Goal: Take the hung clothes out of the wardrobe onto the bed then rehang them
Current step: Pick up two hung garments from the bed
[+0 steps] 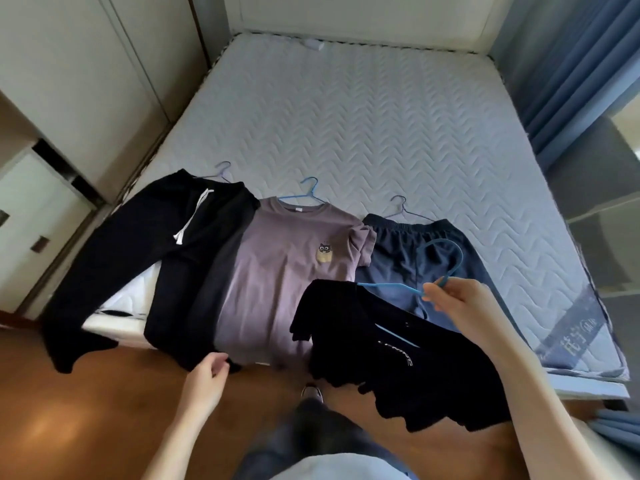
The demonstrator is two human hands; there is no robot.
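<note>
We see our right hand (457,299) in the right middle of the frame, raised, with the forearm running down to the lower right corner. Its fingers (431,294) are curled and pinched closed around something thin, the thumb side turned to the left. Our left hand (207,375) is lower, in the lower centre-left of the frame, and its bare forearm comes up from the bottom edge. This hand is loosely open, fingers half bent and pointing to the right, and holding nothing. Both wrists are nearly straight, and the two hands are well apart.
</note>
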